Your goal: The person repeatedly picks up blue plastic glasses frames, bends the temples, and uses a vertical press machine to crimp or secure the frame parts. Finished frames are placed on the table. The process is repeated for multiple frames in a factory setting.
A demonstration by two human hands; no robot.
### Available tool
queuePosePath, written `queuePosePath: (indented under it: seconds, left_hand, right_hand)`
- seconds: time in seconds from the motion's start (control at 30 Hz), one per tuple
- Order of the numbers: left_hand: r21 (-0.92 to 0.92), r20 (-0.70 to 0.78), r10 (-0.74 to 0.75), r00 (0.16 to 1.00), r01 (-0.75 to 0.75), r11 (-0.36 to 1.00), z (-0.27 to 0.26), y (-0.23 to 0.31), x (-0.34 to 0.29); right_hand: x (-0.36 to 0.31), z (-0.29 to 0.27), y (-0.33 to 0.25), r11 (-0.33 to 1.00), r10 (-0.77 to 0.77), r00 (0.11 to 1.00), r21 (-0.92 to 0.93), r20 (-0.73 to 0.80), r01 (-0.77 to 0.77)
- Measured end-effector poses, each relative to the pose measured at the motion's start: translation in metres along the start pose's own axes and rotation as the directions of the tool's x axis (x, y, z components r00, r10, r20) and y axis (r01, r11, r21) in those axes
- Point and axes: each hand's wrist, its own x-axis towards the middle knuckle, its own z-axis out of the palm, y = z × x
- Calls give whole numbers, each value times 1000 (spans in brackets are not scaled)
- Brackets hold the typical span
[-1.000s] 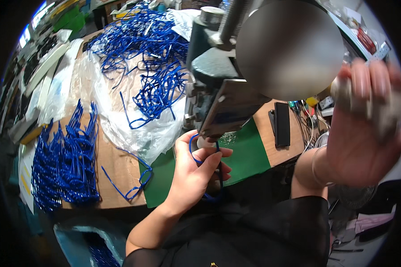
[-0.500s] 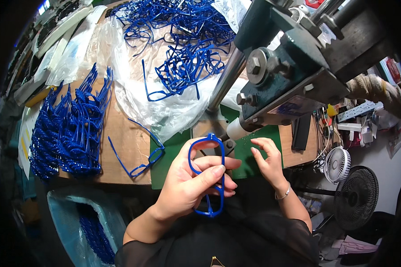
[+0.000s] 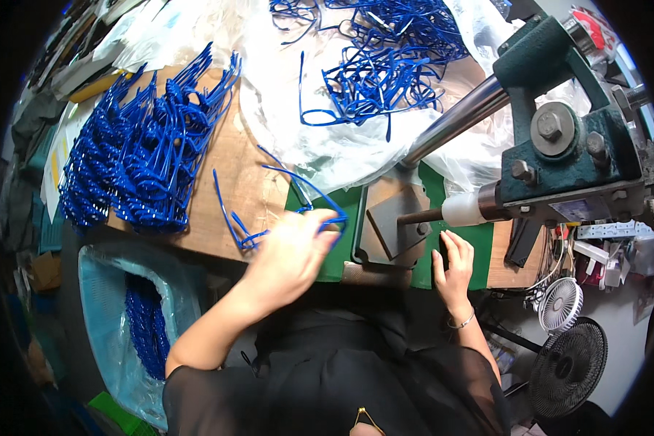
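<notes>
My left hand (image 3: 287, 254) is closed on a pair of blue eyeglass frames (image 3: 336, 218) above the left edge of the green mat. Its temple arms point away from me, and my fingers cover most of the front. Just beyond and left of that hand, another blue eyeglass frame (image 3: 232, 225) lies on the wooden table, partly hidden by the hand. My right hand (image 3: 454, 269) holds nothing, fingers apart, at the mat's front edge. Beside it stands a dark green hand press (image 3: 552, 138) with a white sleeve (image 3: 461, 209) over a metal base plate (image 3: 396, 221).
Stacked blue frames (image 3: 145, 152) stand on the table's left side. A loose pile of frames (image 3: 385, 80) lies on clear plastic sheeting (image 3: 269, 109) at the back. A blue bin (image 3: 98, 312) with frames inside sits lower left. Two fans (image 3: 568, 367) stand at the right.
My left hand has moved left and away from the press with the eyeglass frames, turning them over toward the table. My right hand stays near the mat's front edge. The view has shifted.
</notes>
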Motion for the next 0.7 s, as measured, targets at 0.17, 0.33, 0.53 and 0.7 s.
queuePosePath:
  seconds: [0.17,0.33,0.53,0.7]
  left_hand:
    - [577,10,-76,997,56,815,10,-50,-2]
    - [349,8,98,995,-95,932,-10,-42,10]
    - [353,-286,191,939,-82,932,-12,-59,111]
    - [191,-215,220,951,-180,965,4,-44,138]
  right_hand:
    - [9,2,-5,999,28,998,-35,-63,-30]
    - [4,2,0,998,42,995,48,-87,-38]
    - [4,1,-2,999,37,994,35,-99,-33]
    - [3,2,-3,997,57,993,52,-108,-52]
